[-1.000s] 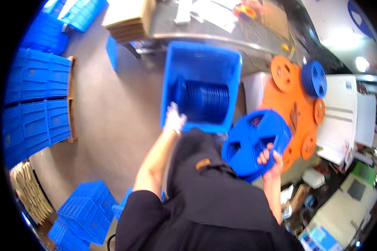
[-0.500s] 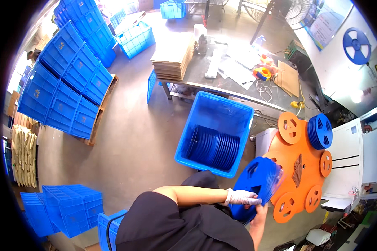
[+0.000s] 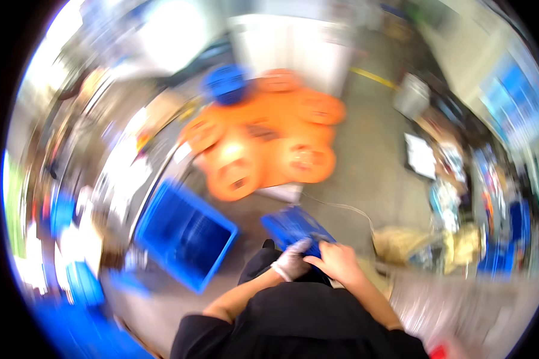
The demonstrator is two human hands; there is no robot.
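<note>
In front of my body I hold a stack of blue plastic reels, smeared by motion. My left hand, in a white glove, grips its near left side. My bare right hand is closed over the near right side, thumb pointing toward the left hand. Ahead stands an orange lobed turntable with round orange discs around its rim. On its far left lobe sits another stack of blue reels. To the left, a blue crate stands on the floor; its contents are too blurred to make out.
A worktable with papers runs along the left. Behind the turntable is a white cabinet. A thin cable crosses the floor to the right. Boxes, bags and a white sheet line the right side.
My view has swung to the right, so the turntable now lies ahead and the crate to the left. The blue reels have stayed in both hands and now lie flatter before me.
</note>
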